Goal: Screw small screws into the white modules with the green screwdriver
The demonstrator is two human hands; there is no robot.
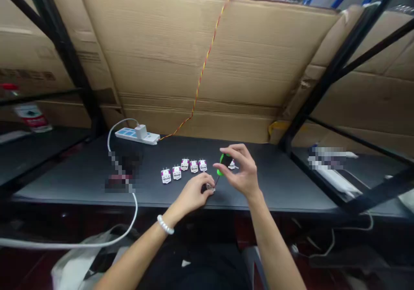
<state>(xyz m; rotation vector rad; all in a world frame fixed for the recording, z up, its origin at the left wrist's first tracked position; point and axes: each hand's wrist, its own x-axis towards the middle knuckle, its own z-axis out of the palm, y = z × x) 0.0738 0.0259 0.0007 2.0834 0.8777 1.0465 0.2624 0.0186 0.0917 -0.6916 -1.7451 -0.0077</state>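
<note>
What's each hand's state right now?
Left hand: closed on a small white part at the table.
Right hand: holding a green-and-black screwdriver, shaft angled down toward that part.

the left hand (195, 190) curls low while the right hand (243, 171) pinches slightly higher

corrugated cardboard panels (161, 57) stand along the back of a black tabletop (294, 182). slanting black metal posts (334, 72) flank it, and dark reddish flooring (32, 270) shows below.
</note>
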